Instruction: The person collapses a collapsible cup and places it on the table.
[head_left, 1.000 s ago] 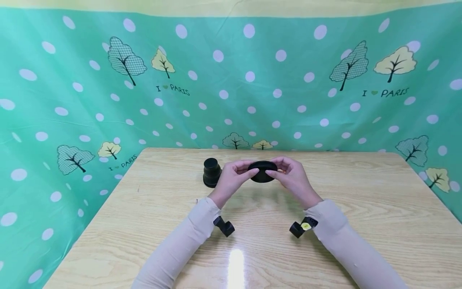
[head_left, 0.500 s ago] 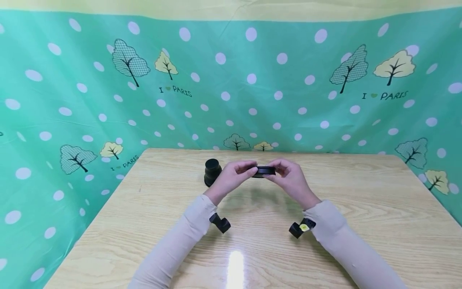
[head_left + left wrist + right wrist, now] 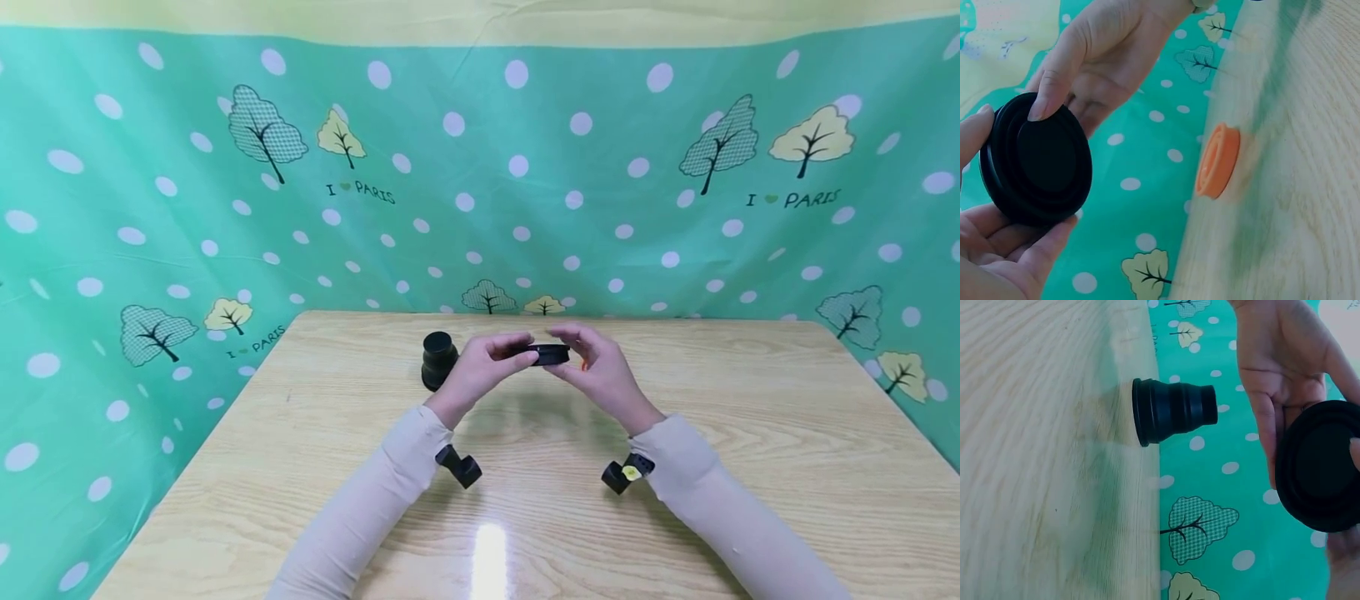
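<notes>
A black collapsible cup [image 3: 553, 356], pressed flat into a ringed disc, is held above the table between both hands. My left hand [image 3: 483, 371] pinches its left side, thumb on the near side and fingers beyond. My right hand [image 3: 600, 367] is round the right side; in the left wrist view its thumb lies on the cup's rim [image 3: 1079, 169], with the other fingers partly hidden behind. Beyond the left hand stands a second black collapsible cup [image 3: 438, 360], drawn out tall in steps, narrow end up. It shows whole in the right wrist view [image 3: 1175, 411].
An orange flat ringed disc [image 3: 1219, 161] lies on the wooden table [image 3: 300, 467], mostly hidden behind the right hand in the head view. A green dotted cloth [image 3: 517, 200] hangs along the table's far edge. Small black cameras sit on both wrists.
The flattened cup has tipped from showing its broad face to nearly edge-on in the head view. The right fingers have lifted slightly from its upper edge. The standing cup stays put.
</notes>
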Demonstrator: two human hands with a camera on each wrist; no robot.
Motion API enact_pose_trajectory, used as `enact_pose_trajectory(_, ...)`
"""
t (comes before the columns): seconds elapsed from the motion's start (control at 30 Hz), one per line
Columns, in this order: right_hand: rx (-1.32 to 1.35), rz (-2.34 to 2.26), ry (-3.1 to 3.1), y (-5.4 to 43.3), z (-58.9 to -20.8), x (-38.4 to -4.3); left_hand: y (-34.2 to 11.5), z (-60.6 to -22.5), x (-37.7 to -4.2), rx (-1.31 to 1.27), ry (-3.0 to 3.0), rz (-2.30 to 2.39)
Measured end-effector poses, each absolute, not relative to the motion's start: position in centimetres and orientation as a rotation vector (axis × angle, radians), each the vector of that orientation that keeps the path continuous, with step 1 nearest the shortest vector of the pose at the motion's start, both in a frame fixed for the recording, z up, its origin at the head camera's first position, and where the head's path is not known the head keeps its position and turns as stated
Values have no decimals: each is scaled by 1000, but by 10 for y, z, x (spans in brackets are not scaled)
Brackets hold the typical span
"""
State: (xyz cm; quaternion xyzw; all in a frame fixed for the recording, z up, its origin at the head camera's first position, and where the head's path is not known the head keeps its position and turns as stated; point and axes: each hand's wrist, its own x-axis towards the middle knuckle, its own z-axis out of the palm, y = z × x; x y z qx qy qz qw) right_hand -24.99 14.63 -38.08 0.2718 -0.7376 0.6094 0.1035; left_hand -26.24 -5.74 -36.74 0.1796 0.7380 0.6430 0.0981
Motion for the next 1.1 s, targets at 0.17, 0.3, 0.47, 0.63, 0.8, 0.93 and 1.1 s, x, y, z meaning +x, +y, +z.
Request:
enact_pose_trajectory(0.17,799,1879,-2312,152,-379,-255,-58,-369,-261,520,2184,1961)
enact_pose_trajectory(0.3,832,2010,-2367,155,-378,-256,-61,-372,-263,570,2168,1990)
enact_pose_trajectory(0.47,852,2122,-2403,156,-378,-256,-63,-374,-263,669,2188,2020)
enact_pose_trajectory(0.63,841,2198,-2395,154,-379,-257,-65,-372,-263,828,2262,1993)
enact_pose_trajectory(0.8,843,2178,-2398,150,-379,-258,-67,-372,-263,947,2257,1967)
enact_pose_trajectory(0.93,841,2129,-2391,146,-379,-258,-68,-373,-263,988,2256,1922)
enact_pose_trajectory(1.1,793,2103,-2360,140,-383,-257,-72,-367,-260,995,2274,1837)
